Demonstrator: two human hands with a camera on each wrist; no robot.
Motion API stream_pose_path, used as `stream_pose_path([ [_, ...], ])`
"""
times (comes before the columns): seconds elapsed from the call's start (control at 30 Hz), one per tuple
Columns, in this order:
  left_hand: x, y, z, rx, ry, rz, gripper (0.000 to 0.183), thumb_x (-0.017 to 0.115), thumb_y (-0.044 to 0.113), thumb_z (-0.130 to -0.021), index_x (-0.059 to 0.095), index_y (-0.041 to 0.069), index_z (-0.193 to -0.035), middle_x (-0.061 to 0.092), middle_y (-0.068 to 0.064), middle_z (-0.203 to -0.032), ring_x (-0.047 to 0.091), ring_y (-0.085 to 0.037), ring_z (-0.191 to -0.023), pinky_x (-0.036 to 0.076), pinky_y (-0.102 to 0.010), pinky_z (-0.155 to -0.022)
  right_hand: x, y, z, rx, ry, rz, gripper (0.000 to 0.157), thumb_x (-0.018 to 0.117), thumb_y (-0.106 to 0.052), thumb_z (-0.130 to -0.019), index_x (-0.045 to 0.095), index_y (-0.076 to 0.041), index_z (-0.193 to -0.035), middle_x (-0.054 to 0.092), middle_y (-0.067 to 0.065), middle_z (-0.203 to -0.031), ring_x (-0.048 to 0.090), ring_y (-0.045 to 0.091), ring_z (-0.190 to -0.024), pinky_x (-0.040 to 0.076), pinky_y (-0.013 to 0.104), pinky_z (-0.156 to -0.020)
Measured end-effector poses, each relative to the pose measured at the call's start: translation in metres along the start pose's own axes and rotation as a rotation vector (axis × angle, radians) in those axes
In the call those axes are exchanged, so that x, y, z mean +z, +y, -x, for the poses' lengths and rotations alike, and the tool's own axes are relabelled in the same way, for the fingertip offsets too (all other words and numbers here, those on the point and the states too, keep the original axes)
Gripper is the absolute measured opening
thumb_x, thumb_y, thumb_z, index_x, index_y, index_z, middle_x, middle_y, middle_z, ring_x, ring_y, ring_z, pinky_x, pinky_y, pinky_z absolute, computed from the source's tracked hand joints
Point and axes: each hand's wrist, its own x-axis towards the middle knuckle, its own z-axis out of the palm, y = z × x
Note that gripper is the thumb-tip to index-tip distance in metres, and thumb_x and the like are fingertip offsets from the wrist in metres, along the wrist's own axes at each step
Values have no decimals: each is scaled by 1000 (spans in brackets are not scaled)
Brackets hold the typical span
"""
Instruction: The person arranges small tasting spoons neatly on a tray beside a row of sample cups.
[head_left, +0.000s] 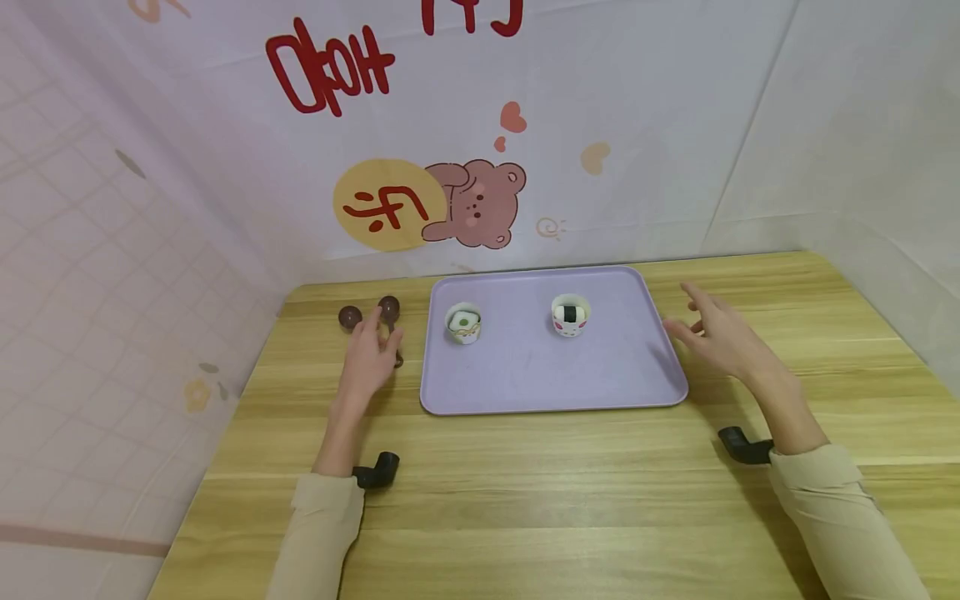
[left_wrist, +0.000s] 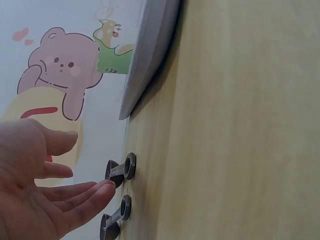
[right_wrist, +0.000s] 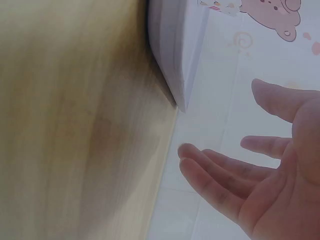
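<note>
A lilac tray [head_left: 525, 375] lies in the middle of the wooden table. Two small white cups stand on it: one with green filling [head_left: 463, 323] at the left, one with a black stripe [head_left: 571, 315] further right. Two brown spoons [head_left: 349, 317] [head_left: 388, 308] lie left of the tray. My left hand [head_left: 375, 342] hovers over them with straight fingers, covering the right spoon's handle. In the left wrist view its fingertips [left_wrist: 102, 189] reach the nearer spoon [left_wrist: 122, 170]; contact is unclear. My right hand [head_left: 712, 333] is spread open beside the tray's right edge, holding nothing.
The table [head_left: 562, 500] is boxed in by white printed sheets at the back and both sides, with a bear picture [head_left: 480, 204] behind the tray. Bare wood stretches in front of the tray. The tray's rim [right_wrist: 175, 55] rises close to my right fingers.
</note>
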Motion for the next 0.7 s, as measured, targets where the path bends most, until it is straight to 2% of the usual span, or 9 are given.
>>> stream_pose_path([
  [0.23,2,-6,-5,5,-4,-3,63,55,20,-105,26,-6,-155,45,-32,-141,55,-39,-112,51,-50,-92,1,1,-3,-10,-27,-9,73,58,-28,-104,22,11,-153,50,45,-126,62,53,-101,48,65,-86],
  [0.7,4,-8,-11,-28,-6,7,60,58,13,-103,31,-8,-152,50,-30,-132,58,-37,-107,54,-46,-85,4,5,-3,8,-100,-26,65,61,-22,-102,31,13,-147,61,35,-113,65,46,-97,52,56,-82],
])
